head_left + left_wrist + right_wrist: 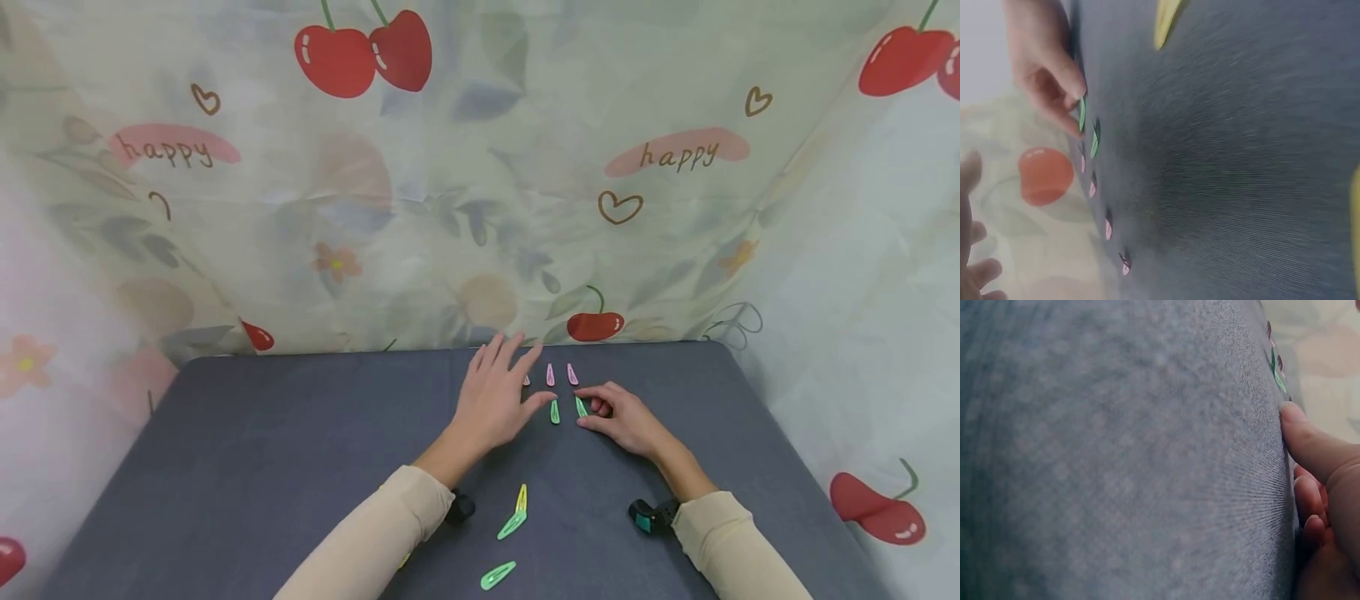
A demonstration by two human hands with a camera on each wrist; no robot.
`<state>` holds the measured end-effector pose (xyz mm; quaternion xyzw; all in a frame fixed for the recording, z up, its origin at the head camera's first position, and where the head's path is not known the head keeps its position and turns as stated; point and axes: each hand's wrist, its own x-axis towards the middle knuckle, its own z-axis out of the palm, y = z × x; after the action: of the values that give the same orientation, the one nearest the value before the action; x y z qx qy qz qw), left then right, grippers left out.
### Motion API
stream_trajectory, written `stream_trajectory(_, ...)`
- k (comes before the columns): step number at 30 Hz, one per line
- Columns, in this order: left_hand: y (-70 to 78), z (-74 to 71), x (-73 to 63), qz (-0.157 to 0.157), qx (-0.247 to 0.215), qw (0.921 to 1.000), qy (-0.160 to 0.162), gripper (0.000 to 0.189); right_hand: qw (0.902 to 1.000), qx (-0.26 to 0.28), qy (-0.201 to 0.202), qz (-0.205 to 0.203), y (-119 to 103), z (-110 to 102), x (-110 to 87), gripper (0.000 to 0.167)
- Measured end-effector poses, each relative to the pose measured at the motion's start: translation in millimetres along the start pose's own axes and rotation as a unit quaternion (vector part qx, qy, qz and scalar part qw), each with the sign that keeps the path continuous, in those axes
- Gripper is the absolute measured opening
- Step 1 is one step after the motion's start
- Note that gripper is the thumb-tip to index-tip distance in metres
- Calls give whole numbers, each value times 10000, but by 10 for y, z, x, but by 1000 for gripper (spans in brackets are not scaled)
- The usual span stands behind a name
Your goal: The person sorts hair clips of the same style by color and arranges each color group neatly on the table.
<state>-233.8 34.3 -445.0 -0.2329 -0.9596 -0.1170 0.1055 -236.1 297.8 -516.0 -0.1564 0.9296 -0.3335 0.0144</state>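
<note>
My right hand (626, 419) pinches a green snap hair clip (581, 407) lengthwise, index fingertip at its far end and thumb at its near end. In the left wrist view the same clip (1082, 114) spans the gap between thumb and finger. Just left of it lies a second green hair clip (555, 412). Behind them, pink hair clips (551, 375) form a row, partly hidden by my left hand (491, 400). That hand hovers with fingers spread, its thumb tip close to the second green clip. In the right wrist view, the right thumb (1313, 440) hides the pinched clip.
Nearer me on the dark cloth-covered table (300, 450), a yellow clip (522, 497) meets a green clip (512, 525), and another green clip (498, 576) lies closer. Yellow bits (405, 561) peek out beside the left sleeve. A patterned curtain (450, 208) hangs behind the table.
</note>
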Motion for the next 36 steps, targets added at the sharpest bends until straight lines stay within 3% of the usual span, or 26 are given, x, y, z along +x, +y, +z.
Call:
stream_trajectory(4,-38,-19,-227,367,52,9993,59,81,10000,19,47,-21,12,8,-2,43)
stream_trajectory(13,-117,-60,-705,1005,225,9944,-240,88,9999,82,47,64,14,11,-8,44)
stream_trajectory(20,-146,-68,-980,1213,155,9910,-552,88,9999,97,25,55,6,4,-8,45)
stream_trajectory(24,-138,-35,-1082,1237,94,9879,-928,83,9999,120,16,46,-3,4,-4,45)
stream_trajectory(28,-134,9,-1120,1215,-313,9854,-1154,68,9999,140,-3,54,1,-3,0,45)
stream_trajectory(36,-131,106,-1149,1295,-1138,9793,-1058,36,9999,119,-9,79,7,7,5,45)
